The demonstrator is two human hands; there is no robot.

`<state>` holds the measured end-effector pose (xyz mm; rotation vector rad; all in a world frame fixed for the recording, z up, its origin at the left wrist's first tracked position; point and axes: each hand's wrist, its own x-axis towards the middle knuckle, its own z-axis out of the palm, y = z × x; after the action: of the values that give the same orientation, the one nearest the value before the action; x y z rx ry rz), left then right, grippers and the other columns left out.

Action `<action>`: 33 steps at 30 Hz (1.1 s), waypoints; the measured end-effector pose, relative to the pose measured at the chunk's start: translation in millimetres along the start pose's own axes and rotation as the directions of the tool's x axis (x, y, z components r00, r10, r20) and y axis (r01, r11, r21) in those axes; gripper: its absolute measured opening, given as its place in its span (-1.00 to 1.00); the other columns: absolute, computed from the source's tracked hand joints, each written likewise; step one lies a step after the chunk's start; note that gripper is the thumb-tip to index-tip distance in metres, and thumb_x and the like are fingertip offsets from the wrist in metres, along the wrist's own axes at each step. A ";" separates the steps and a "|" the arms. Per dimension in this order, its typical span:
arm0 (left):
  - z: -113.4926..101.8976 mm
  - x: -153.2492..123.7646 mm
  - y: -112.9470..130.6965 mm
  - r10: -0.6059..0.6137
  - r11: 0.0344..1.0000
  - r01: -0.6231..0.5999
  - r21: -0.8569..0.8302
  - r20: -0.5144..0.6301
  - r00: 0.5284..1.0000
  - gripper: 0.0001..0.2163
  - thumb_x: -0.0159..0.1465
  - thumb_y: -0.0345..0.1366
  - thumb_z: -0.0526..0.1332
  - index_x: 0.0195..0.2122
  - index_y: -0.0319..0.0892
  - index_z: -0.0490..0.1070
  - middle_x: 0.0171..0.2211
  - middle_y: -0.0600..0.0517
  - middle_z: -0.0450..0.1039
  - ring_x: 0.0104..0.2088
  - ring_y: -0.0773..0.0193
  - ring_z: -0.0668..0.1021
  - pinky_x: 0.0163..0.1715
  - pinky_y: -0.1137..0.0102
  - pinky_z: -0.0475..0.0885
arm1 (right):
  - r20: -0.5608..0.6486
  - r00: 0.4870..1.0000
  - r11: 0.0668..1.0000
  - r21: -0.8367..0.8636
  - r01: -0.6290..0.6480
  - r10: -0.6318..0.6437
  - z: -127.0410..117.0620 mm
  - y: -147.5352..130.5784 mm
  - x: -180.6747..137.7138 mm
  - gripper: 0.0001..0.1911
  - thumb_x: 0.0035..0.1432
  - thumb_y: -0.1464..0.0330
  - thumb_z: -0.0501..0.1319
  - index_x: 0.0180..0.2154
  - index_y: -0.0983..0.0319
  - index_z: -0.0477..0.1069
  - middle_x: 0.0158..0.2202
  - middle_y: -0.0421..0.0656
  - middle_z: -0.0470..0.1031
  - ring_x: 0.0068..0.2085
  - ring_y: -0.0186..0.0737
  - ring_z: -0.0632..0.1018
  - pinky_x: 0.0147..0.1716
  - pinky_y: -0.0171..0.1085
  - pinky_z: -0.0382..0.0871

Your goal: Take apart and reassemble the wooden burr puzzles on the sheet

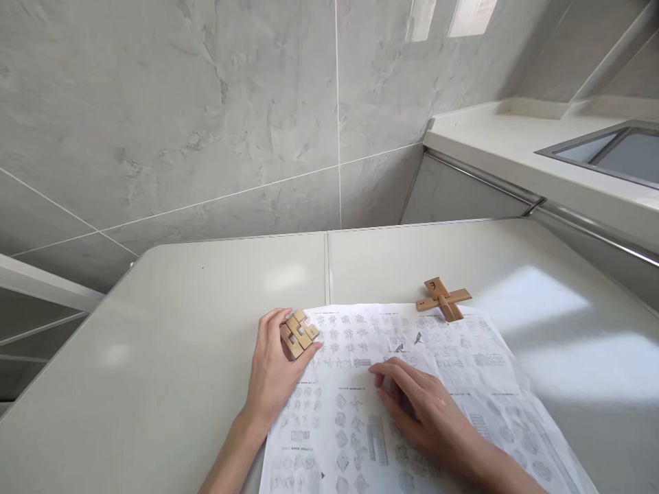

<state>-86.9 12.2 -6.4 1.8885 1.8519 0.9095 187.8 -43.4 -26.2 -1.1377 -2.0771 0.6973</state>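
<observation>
My left hand (272, 360) is closed around a wooden interlocking puzzle (300, 333), a blocky lattice of light bars with small gaps and a dark mark on one piece. It holds the puzzle by its sides at the upper left edge of a printed instruction sheet (355, 394). Over the middle of that sheet lies my right hand (419, 405), with nothing in it. Its index finger reaches out toward the printed diagrams, and the other fingers are loosely bent below. A cross-shaped wooden puzzle (443, 300) with a dark mark sits at the sheet's top right edge.
The sheet is creased and covered in rows of small drawings. It lies on a glossy white table (180, 329) with a seam across its top. Behind stands a grey tiled wall (231, 123). At the right is a white ledge (494, 144) with a framed panel.
</observation>
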 end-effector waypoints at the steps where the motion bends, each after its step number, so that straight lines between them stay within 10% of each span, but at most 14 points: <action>1: -0.1 -0.3 0.3 -0.001 1.000 0.001 -0.001 0.002 1.000 -0.44 0.31 -0.14 0.48 0.28 0.09 0.31 0.27 -0.09 0.37 0.15 -0.07 0.60 0.02 0.08 0.64 | 0.002 1.000 1.000 0.002 -0.003 0.003 0.0 0.0 -0.1 -0.72 0.50 0.51 0.05 0.11 0.12 0.36 -0.24 -0.15 0.55 -0.40 -0.21 0.57 -0.42 -0.26 0.47; 33: 3.2 -1.5 -2.0 0.061 0.995 -0.061 0.084 0.009 0.998 -0.28 0.26 -0.13 0.55 0.36 0.12 0.24 0.36 -0.11 0.25 0.29 -0.16 0.51 0.10 0.00 0.64 | 0.155 0.967 0.953 0.195 -0.232 0.203 -8.4 -0.1 2.7 -0.79 0.53 0.40 0.06 0.03 0.12 0.44 -0.18 -0.13 0.56 -0.32 -0.17 0.53 -0.31 -0.21 0.40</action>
<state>-86.2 11.5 -10.4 2.0059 1.8655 0.8560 193.0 -40.0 -19.9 -1.2372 -1.9446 1.1016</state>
